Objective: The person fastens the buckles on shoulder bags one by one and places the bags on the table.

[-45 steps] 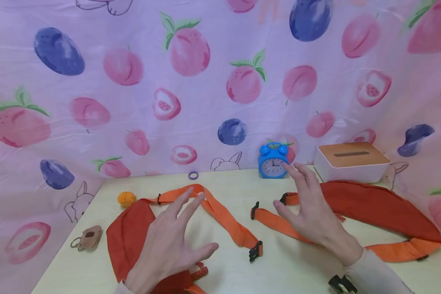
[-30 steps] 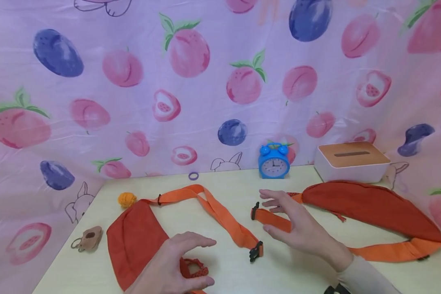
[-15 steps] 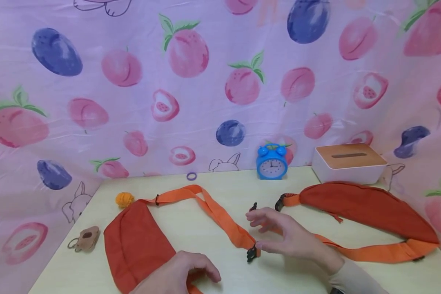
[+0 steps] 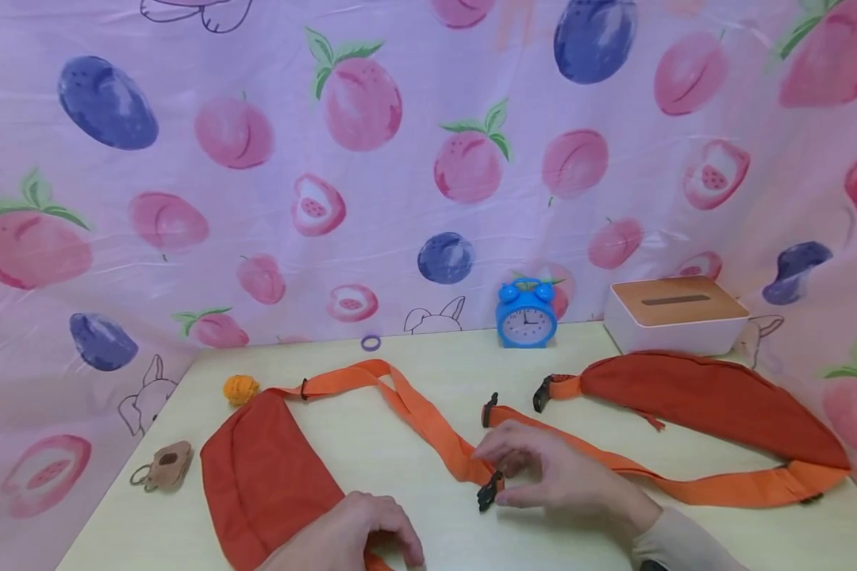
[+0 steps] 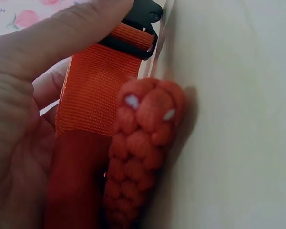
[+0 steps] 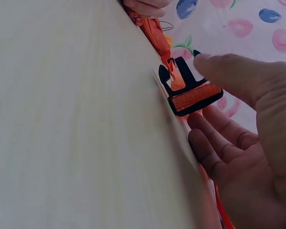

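Note:
A red bag [image 4: 264, 476] with an orange strap [image 4: 428, 420] lies at the left. My left hand [image 4: 350, 531] is over its near end; in the left wrist view, thumb and curled fingers hold an orange strap [image 5: 93, 86] beside its black buckle [image 5: 145, 13]. A red braided cord [image 5: 140, 138] hangs alongside. My right hand [image 4: 557, 476] is around the strap's black prong buckle [image 4: 489, 493], thumb and fingers apart. The right wrist view shows this buckle [image 6: 195, 99] between thumb and fingers, without a visible grip. In the head view, the left fingertips' hold is hidden.
A second red bag [image 4: 714, 404] with an orange strap [image 4: 728, 490] lies at the right. Behind it stand a white box with a wooden lid [image 4: 671, 333] and a blue clock [image 4: 526, 317]. Elsewhere are a purple ring [image 4: 370, 342], orange ball [image 4: 240, 389] and brown keychain [image 4: 170, 465].
My left hand has come down over the near end of the left bag. The right hand has moved left and toward me, from the right bag's strap to the left strap's buckle.

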The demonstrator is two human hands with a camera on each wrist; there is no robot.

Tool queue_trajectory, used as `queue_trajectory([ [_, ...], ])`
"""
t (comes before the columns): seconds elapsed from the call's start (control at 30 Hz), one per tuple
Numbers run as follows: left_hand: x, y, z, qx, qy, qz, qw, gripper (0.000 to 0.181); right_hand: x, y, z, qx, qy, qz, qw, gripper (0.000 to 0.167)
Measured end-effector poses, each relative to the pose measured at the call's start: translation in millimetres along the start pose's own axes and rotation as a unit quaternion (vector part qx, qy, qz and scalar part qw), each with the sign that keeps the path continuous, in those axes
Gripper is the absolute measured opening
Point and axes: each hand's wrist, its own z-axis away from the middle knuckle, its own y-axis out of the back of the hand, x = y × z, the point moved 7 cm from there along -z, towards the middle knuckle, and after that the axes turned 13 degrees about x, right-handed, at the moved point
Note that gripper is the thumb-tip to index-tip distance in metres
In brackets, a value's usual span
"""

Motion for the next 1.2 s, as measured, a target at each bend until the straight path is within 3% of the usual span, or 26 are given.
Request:
queue_trajectory([
  [0.3,-1.1,0.3,-0.7,0.005,0.001,0.03,0.9995,0.017,5.7,-3.8,-0.5,-0.008,-0.014,0.039,0.9991,0.029],
  [0.53,-5.2,1.5,-3.6,0.018,0.033,0.047,0.9982,0.015,5.1,-3.5,-1.1,-0.005,-0.016,0.034,0.9993,0.029],
  [0.73,-9.3,2.1,-5.6,0.048,0.043,0.042,0.997,0.009,8.9,-4.2,-1.0,0.002,-0.032,0.033,0.9989,0.032],
  [0.93,-9.5,1.0,-5.3,0.059,0.025,0.043,0.997,0.008,12.0,-0.2,-1.2,0.028,-0.062,0.024,0.9974,0.037],
  [1.2,-6.5,1.5,-4.5,0.068,0.003,0.034,0.9971,0.008,3.0,3.6,-4.0,0.074,-0.073,-0.038,0.9938,0.029],
])
